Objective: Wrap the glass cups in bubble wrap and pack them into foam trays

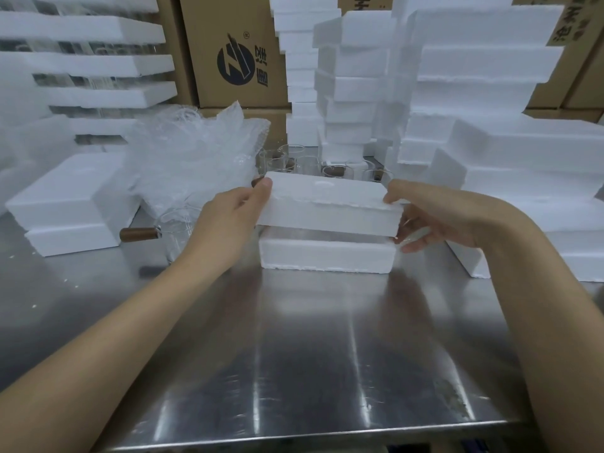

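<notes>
Two hands, foam tray crosswise.

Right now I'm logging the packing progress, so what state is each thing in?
Upper foam tray: lifted, tilted, gripped at both ends.
Lower foam tray: flat on the steel table.
Left hand: grips the upper tray's left end.
Right hand: grips its right end.
Bubble wrap: loose heap.
Glass cups: upright, unwrapped.
Handled cup: unwrapped, on the table.
</notes>
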`<act>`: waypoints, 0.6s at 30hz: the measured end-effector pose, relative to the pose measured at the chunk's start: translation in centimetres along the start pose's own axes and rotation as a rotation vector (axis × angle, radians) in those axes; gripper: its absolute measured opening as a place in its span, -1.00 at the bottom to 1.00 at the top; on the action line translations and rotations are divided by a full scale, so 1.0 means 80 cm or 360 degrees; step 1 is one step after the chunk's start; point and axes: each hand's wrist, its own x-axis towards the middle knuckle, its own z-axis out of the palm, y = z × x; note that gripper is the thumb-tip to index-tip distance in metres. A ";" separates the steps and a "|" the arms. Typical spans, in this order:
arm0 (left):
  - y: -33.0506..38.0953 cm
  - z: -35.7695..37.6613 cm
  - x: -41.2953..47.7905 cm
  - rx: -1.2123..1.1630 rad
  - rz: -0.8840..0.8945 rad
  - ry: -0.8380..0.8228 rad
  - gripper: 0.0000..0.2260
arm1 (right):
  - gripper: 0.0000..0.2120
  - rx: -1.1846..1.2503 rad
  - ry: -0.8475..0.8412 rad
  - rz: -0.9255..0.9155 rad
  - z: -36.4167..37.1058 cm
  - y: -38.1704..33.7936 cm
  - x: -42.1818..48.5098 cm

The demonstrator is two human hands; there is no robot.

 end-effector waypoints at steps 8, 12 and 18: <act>-0.002 0.002 0.004 -0.0380 -0.0278 -0.0151 -0.64 | -0.79 0.0064 0.0001 -0.0138 -0.001 0.001 0.002; 0.005 -0.001 0.002 -0.0427 -0.0235 -0.0157 -0.66 | -0.80 0.0085 -0.0076 -0.0183 -0.005 0.002 0.000; 0.012 -0.002 -0.006 -0.0247 -0.0222 -0.0270 -0.38 | -0.72 0.0097 -0.0120 -0.0199 -0.006 0.002 0.001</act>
